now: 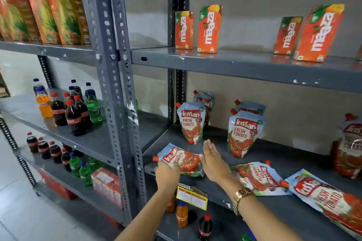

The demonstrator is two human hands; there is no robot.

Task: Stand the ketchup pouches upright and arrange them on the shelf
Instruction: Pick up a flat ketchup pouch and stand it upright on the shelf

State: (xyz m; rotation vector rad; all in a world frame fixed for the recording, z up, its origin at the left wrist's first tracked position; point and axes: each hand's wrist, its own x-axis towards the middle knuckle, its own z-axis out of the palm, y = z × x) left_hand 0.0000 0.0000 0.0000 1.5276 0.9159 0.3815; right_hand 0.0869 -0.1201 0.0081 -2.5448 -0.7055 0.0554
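A ketchup pouch (183, 159) lies flat at the left front of the grey shelf (284, 164). My left hand (166, 175) grips its lower left edge near the red cap. My right hand (213, 161) is flat, fingers straight, its edge against the pouch's right end. Two more pouches lie flat to the right, one in the middle (258, 178) and one at the far right front (329, 201). Upright pouches stand behind: a left pair (191, 123), a middle pair (244, 133) and one at the right edge (348, 146).
Orange Maaza juice cartons (208, 29) stand on the shelf above. The left rack holds soda bottles (74, 111) and juice cartons (49, 8). A yellow price tag (192, 196) hangs from the shelf's front edge, with bottles (182, 214) below. A slotted grey post (117, 84) divides the racks.
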